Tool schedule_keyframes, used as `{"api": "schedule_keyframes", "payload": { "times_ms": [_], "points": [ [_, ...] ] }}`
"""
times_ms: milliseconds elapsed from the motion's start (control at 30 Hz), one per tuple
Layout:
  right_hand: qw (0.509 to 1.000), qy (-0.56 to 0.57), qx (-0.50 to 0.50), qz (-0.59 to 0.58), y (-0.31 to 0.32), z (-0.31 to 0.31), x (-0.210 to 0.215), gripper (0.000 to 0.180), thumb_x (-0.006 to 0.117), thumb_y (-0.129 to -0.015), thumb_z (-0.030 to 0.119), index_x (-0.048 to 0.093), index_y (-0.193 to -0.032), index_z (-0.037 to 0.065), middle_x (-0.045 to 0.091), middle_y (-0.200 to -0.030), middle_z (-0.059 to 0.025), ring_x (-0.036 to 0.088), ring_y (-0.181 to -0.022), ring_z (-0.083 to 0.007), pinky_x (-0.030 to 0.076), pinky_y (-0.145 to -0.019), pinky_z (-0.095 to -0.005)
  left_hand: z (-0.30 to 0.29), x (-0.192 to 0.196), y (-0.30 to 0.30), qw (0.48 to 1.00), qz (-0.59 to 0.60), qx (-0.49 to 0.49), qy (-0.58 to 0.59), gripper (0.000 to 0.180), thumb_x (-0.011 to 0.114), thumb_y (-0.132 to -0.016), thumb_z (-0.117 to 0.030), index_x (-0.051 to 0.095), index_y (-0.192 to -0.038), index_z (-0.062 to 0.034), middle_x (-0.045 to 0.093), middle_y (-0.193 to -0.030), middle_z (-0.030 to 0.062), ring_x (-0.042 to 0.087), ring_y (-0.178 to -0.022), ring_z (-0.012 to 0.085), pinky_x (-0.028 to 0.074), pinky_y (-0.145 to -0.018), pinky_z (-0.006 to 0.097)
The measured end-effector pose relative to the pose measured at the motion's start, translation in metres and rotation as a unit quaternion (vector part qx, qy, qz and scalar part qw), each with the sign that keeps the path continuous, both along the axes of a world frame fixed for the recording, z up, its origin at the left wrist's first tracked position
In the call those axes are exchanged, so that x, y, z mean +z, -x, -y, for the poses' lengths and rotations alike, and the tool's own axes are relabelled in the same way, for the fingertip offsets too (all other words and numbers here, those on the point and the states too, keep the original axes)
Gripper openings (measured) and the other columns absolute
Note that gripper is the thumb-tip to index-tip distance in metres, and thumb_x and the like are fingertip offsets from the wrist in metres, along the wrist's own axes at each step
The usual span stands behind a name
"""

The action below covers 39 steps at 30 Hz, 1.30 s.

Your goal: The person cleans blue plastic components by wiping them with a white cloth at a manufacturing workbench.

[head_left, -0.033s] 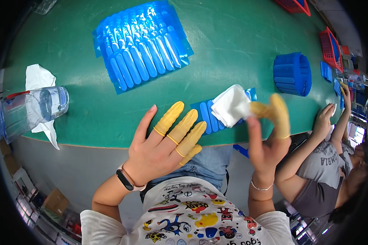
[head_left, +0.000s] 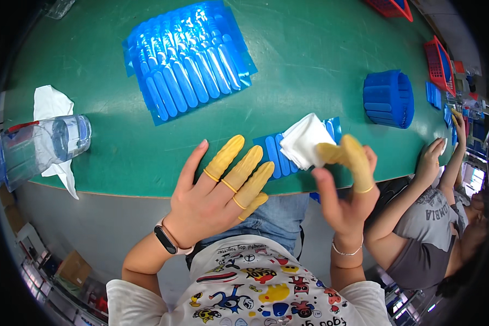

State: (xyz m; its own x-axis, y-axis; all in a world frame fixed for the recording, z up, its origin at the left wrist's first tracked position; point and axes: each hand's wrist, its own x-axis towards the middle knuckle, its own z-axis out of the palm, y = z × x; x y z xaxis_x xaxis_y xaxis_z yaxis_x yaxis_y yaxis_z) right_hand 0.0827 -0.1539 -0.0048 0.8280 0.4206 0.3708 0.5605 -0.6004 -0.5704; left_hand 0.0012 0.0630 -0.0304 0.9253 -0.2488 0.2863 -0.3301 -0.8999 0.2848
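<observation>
A folded white wipe cloth (head_left: 303,141) is pinched in the right hand (head_left: 346,190) betw. thumb and yellow latex-capped fingers (head_left: 358,157), held just above the small blue ribbed plastic tray (head_left: 277,155) at the near edge of the green table (head_left: 309,49). The cloth is judged light, soft and limp w/ no stiffness; a pinch at the folded corner is thought best so the layers are kept together. The left hand (head_left: 217,195) is spread open, holding nothing, fingers in yellow rubber cots, laid flat beside the tray; whether the tray is touched cannot be told. The tray appears thin moulded plastic, glossy, prob. slippery and easily flexed; a grip at the rim would be suited. A larger blue ribbed tray in clear film (head_left: 187,60) is seen farther back, a stack of blue trays (head_left: 388,98) to the right, and a clear plastic bottle (head_left: 43,144) on white tissue at left.
</observation>
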Motion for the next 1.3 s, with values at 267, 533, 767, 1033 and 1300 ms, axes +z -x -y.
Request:
{"api": "schedule_keyframes", "payload": {
  "times_ms": [267, 533, 767, 1033, 1300],
  "points": [
    [0.971, 0.225, 0.082, 0.003, -0.004, -0.009, 0.003, 0.044, 0.073, -0.083, 0.024, 0.064, -0.122, 0.008, 0.061, -0.129, -0.0056, 0.053, -0.121, -0.0279, 0.026, -0.1, -0.055, 0.0, 0.005, -0.002, 1.0, -0.031, 0.002, 0.003, 0.043, 0.062, -0.088, -0.042, 0.066, -0.123, -0.0178, 0.062, -0.129, 0.0035, 0.053, -0.124, 0.0273, 0.033, -0.11, 0.053],
    [0.948, 0.306, 0.086, -0.016, 0.008, -0.006, 0.009, 0.057, 0.07, -0.082, 0.041, 0.061, -0.129, 0.01, 0.051, -0.143, -0.0081, 0.043, -0.135, -0.0319, 0.019, -0.105, -0.0612, 0.001, 0.003, 0.001, 0.999, -0.039, -0.004, -0.002, 0.044, 0.062, -0.088, -0.042, 0.066, -0.122, -0.0157, 0.061, -0.131, 0.0031, 0.052, -0.126, 0.028, 0.032, -0.11, 0.054],
    [0.963, 0.218, 0.151, -0.052, 0.02, -0.01, 0.013, 0.049, 0.076, -0.079, 0.029, 0.064, -0.12, 0.004, 0.061, -0.13, -0.009, 0.048, -0.128, -0.0306, 0.028, -0.095, -0.0503, -0.001, 0.002, -0.001, 1.0, -0.024, -0.01, -0.004, 0.046, 0.063, -0.086, -0.044, 0.066, -0.123, -0.0159, 0.061, -0.13, 0.0034, 0.053, -0.125, 0.0276, 0.033, -0.109, 0.054],
    [0.962, 0.221, 0.152, -0.053, 0.023, -0.014, 0.011, 0.036, 0.07, -0.084, 0.013, 0.065, -0.119, 0.005, 0.06, -0.133, -0.0064, 0.051, -0.12, -0.0282, 0.026, -0.084, -0.0447, -0.001, -0.001, 0.001, 1.0, -0.028, -0.006, 0.009, 0.046, 0.064, -0.085, -0.044, 0.067, -0.12, -0.0152, 0.061, -0.129, 0.0036, 0.053, -0.126, 0.0286, 0.033, -0.11, 0.055],
    [0.964, 0.215, 0.158, -0.003, 0.016, -0.018, 0.002, 0.05, 0.067, -0.071, 0.005, 0.064, -0.121, 0.005, 0.058, -0.134, -0.0068, 0.053, -0.113, -0.0289, 0.027, -0.088, -0.044, -0.017, 0.008, -0.002, 0.992, -0.09, -0.083, 0.029, 0.056, 0.068, -0.08, -0.051, 0.064, -0.125, -0.0175, 0.056, -0.135, 0.0066, 0.047, -0.132, 0.0345, 0.029, -0.112, 0.06]
  ]
}}
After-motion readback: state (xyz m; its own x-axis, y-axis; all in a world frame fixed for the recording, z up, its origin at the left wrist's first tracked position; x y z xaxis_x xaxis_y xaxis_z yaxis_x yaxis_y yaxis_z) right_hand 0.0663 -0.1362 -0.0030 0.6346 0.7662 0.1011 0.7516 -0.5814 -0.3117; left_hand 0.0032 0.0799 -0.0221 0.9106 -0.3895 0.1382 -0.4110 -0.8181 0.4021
